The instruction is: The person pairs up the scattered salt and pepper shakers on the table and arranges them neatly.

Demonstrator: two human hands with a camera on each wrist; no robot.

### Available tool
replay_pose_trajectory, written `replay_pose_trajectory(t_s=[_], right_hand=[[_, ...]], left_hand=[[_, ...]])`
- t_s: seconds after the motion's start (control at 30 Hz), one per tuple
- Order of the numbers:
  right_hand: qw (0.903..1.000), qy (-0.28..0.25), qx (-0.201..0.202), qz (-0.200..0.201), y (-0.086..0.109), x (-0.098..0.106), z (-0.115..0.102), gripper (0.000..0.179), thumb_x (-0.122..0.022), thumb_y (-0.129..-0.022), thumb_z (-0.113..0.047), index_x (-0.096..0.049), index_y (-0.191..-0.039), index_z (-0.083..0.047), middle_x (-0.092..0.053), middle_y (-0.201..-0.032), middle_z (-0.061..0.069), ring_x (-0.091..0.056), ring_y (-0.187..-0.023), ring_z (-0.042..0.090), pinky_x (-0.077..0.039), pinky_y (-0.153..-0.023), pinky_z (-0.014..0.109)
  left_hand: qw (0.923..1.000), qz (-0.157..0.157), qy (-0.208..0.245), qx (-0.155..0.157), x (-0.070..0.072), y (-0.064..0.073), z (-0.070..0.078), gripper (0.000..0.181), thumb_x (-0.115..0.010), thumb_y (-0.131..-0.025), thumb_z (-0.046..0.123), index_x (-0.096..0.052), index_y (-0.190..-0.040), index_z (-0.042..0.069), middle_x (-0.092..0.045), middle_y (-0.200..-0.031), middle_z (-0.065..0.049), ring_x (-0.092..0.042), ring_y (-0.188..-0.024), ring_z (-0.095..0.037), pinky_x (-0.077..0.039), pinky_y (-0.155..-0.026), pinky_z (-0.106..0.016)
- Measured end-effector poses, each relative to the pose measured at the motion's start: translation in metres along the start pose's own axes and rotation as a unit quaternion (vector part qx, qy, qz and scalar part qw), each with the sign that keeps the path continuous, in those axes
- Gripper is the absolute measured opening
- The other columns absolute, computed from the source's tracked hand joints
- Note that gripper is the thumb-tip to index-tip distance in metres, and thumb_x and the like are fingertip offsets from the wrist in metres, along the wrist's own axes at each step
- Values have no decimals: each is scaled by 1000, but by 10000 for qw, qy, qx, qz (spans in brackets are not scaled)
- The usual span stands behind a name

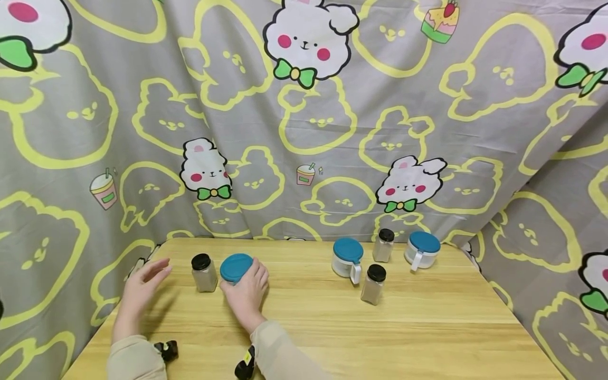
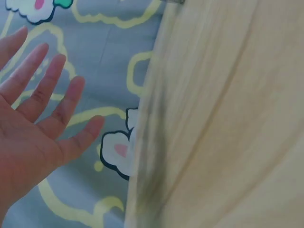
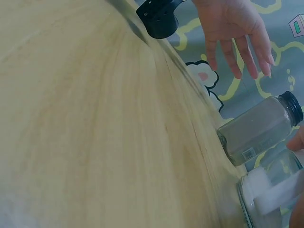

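My right hand [image 1: 249, 290] grips a blue-lidded glass jar [image 1: 235, 267] on the left part of the table, its fingers curled round the lid's right side and the thumb at the front. In the right wrist view, that jar's clear body and white handle [image 3: 280, 192] show at the lower right, partly cut off. Just left of the jar stands a square glass bottle [image 1: 205, 274] with a black cap. Nothing is in my left hand [image 1: 142, 287], raised near the table's left edge; its fingers spread in the left wrist view.
Toward the back right of the wooden table [image 1: 304, 327] stand two more blue-lidded jars, one [image 1: 348, 258] nearer the middle and one [image 1: 423, 250] farther right. Two black-capped bottles [image 1: 373, 285] [image 1: 383, 246] stand between them. A patterned curtain [image 1: 294, 206] hangs behind the table.
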State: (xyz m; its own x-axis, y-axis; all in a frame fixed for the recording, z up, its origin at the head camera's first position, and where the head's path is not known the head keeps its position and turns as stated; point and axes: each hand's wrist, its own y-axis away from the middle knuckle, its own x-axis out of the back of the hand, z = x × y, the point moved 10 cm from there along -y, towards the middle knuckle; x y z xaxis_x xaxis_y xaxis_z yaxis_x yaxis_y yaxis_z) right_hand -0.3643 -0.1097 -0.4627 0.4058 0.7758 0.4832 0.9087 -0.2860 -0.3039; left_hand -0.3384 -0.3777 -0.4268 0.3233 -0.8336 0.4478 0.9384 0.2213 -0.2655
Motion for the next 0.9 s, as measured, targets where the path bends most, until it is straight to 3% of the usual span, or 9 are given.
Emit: replay_pose_trajectory(t_s=[0.27,0.33,0.4,0.47,0.57,0.63,0.77,0.83,0.9], right_hand=[[10000,27,17,-1,3,-1,0,92,-87,-67,-43,-41,-139,-7,-45,-133,12,-38,-128,32,-36,-103,53],[10000,25,21,42,3,0,0,92,-87,-67,-43,-41,-138,-7,-45,-132,12,-38,-127,33,-36,-103,53],[10000,40,-23,44,3,0,1,93,-87,-67,-44,-41,-139,-7,-45,-132,12,-38,-128,32,-35,-104,52],[10000,48,-62,45,4,0,1,94,-87,-67,-44,-40,-139,-8,-44,-132,12,-37,-128,32,-35,-104,52],[9999,6,-147,-32,4,0,3,98,-86,-67,-45,-37,-143,-9,-43,-134,12,-37,-129,32,-34,-105,52],[9998,-62,-156,-106,4,0,3,102,-86,-67,-46,-34,-147,-11,-43,-136,12,-36,-131,32,-33,-106,53],[9990,-228,-75,-372,6,0,0,110,-86,-65,-50,-28,-152,-15,-39,-143,12,-33,-135,31,-32,-108,55],[9983,-263,9,-526,7,1,-2,113,-86,-64,-53,-26,-153,-17,-36,-147,12,-32,-137,30,-31,-108,55],[9973,-270,83,-681,9,2,-4,114,-85,-64,-54,-25,-154,-18,-34,-150,10,-31,-139,29,-31,-109,55]], left_hand=[[9954,204,224,905,4,19,-19,62,-58,-95,44,-48,-142,4,-48,-103,42,-39,-106,23,-34,-78,1],[9940,232,254,1038,4,23,-21,63,-58,-95,45,-47,-144,6,-51,-114,37,-37,-124,16,-33,-82,2],[9923,287,270,1178,4,27,-23,63,-56,-96,46,-46,-145,9,-50,-128,32,-25,-141,7,-30,-83,4],[9904,377,277,1301,4,30,-22,62,-56,-96,47,-46,-146,11,-49,-135,26,-18,-146,1,-30,-83,4],[9883,551,285,1396,4,33,-20,59,-55,-96,48,-48,-144,14,-50,-142,17,-19,-148,-3,-31,-83,2],[9869,691,327,1420,5,35,-17,56,-56,-96,46,-50,-143,15,-51,-142,14,-20,-147,-3,-33,-92,-2],[9841,965,525,1395,5,38,-10,53,-58,-96,40,-53,-140,10,-57,-122,26,-14,-150,-3,-29,-111,-15],[9829,1109,578,1354,4,40,-5,52,-59,-96,38,-55,-137,8,-56,-106,33,-18,-148,-3,-30,-107,-12],[9827,1249,502,1274,4,41,0,50,-60,-96,37,-57,-135,6,-51,-94,37,-36,-137,1,-33,-94,-5]])
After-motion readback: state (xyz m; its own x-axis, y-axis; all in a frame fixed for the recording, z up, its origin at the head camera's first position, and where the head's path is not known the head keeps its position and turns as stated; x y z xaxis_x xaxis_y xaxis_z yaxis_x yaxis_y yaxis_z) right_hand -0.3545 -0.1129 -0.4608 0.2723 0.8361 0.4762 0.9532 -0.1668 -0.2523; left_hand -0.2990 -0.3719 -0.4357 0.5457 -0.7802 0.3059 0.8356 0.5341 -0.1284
